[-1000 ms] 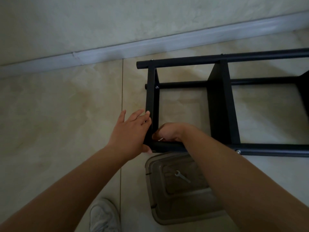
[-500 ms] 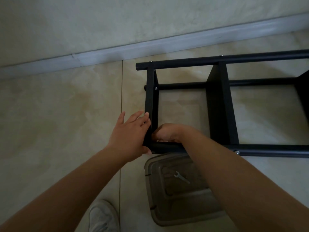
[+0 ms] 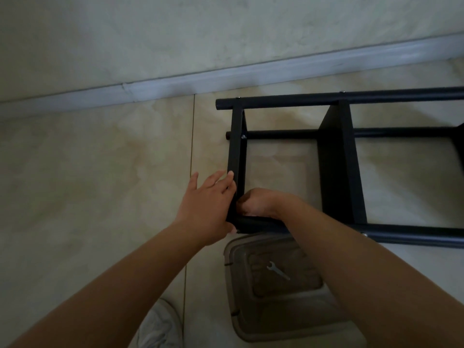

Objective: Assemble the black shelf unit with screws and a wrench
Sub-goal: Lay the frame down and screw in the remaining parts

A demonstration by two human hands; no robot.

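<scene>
Change: almost nothing has moved; both hands stay at the shelf's near-left corner.
Left hand [image 3: 209,202]: fingers straight, pressed flat on the end panel [image 3: 235,156].
Right hand [image 3: 254,203]: curled inside the corner; what it holds is hidden.
Shelf unit [image 3: 336,162]: on its side on the floor [image 3: 88,172], long axis left-right, left end near the baseboard [image 3: 150,86]; four poles, two panels fully visible.
Open room: bare tile to the left.
Wrench [image 3: 277,270]: one, on the bin lid [image 3: 276,297] at the near edge.
Shoe [image 3: 158,325]: one.

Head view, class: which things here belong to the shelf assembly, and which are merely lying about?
Job: black shelf unit; screw; wrench; left hand bracing the end panel; right hand at the corner.

Lying about: plastic bin; white shoe.
</scene>
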